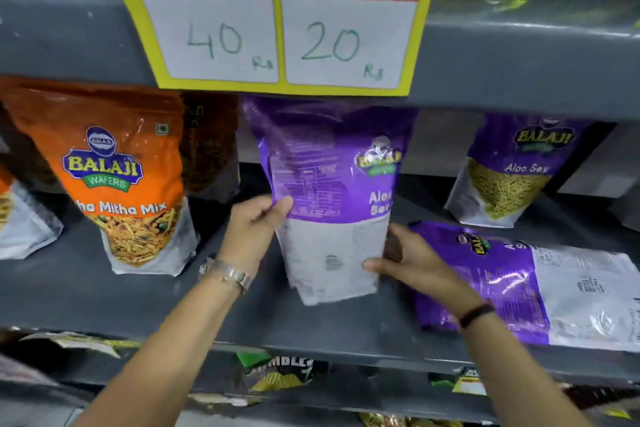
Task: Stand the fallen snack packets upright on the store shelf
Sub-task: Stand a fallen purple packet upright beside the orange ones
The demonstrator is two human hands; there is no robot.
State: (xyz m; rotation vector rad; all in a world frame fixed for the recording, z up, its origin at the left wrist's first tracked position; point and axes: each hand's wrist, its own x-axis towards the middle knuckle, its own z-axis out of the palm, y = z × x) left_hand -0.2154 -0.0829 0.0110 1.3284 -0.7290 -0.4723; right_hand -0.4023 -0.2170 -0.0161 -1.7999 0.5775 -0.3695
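Purple snack packet (332, 191) stands below the yellow price sign (277, 21), my left hand (256, 229) and right hand (412, 260) clamped on its sides to steady it upright; another packet (519, 281) lies fallen beside it.

A grey metal shelf (104, 291) carries snack packets: an orange Balaji mix pouch (128, 180) upright at nine o'clock, a purple Aloo Sev packet (332, 191) upright at centre, another purple pouch (512, 170) standing at two o'clock, and a purple packet (540, 284) lying flat on the shelf at four o'clock.
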